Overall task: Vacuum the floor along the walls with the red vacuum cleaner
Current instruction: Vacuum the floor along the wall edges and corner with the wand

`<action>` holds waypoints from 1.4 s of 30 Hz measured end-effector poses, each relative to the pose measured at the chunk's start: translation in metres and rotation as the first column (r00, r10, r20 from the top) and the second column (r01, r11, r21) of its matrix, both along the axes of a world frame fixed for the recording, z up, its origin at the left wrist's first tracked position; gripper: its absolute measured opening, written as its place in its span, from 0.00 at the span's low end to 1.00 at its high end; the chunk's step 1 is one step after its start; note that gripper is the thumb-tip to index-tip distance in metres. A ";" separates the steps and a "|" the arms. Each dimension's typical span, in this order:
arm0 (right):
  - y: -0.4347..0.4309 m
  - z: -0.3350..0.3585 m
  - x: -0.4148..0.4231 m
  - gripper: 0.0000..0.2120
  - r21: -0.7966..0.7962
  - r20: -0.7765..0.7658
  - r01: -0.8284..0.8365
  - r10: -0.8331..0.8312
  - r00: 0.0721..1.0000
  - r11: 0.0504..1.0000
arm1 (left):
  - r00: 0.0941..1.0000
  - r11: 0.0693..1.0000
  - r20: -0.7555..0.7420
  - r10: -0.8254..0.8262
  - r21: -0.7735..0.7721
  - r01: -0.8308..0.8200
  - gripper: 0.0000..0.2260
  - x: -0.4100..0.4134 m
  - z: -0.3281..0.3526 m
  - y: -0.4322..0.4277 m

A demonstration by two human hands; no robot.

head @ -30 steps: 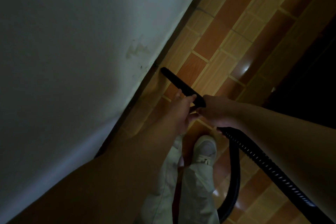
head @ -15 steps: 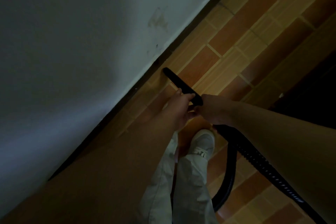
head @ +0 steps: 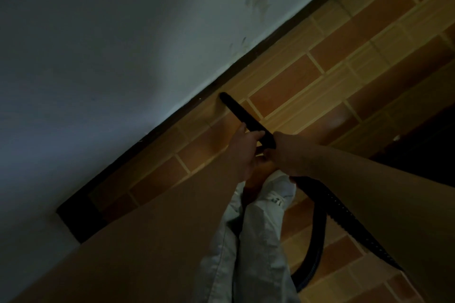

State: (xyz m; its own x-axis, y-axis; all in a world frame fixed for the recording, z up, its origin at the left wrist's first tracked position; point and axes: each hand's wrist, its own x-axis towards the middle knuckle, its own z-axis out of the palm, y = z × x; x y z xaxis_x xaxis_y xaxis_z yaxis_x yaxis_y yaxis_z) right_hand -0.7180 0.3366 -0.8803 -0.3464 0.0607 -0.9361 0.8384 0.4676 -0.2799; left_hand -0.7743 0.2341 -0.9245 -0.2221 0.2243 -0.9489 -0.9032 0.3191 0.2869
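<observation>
Left hand [head: 246, 152]: I read its fingers curled over the rear of the black crevice nozzle [head: 242, 117], holding it.
Right hand [head: 286, 157]: wrapped round the end of the ribbed black hose [head: 344, 219], where it joins the nozzle.
Nozzle: slanted, tip down at the floor [head: 344, 61], just beside the dark baseboard [head: 172, 119] under the pale wall [head: 110, 56].
Hose: passes under my right forearm and loops behind a white shoe [head: 279, 188].
Pale trousers [head: 251, 253]: at the bottom edge.
Floor: orange and tan tiles.
</observation>
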 end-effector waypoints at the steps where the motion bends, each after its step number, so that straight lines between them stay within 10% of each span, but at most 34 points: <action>1: -0.005 0.001 -0.002 0.19 -0.006 -0.002 -0.009 0.009 1.000 1.000 | 1.000 1.000 0.001 0.018 -0.004 -0.018 0.27 -0.001 0.000 -0.005; 42: -0.126 -0.018 -0.029 0.18 -0.104 -0.114 -0.320 0.308 0.945 0.942 | 0.908 0.907 -0.009 0.419 -0.046 -0.419 0.31 0.005 -0.002 -0.144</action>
State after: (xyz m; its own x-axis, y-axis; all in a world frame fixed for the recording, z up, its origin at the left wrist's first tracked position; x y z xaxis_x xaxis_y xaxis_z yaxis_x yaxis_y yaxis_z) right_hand -0.7467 0.2105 -0.8979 -0.4169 -0.1756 -0.8918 0.6214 0.6610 -0.4206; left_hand -0.7697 0.0896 -0.9266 -0.2851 0.0666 -0.9562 -0.9570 -0.0760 0.2800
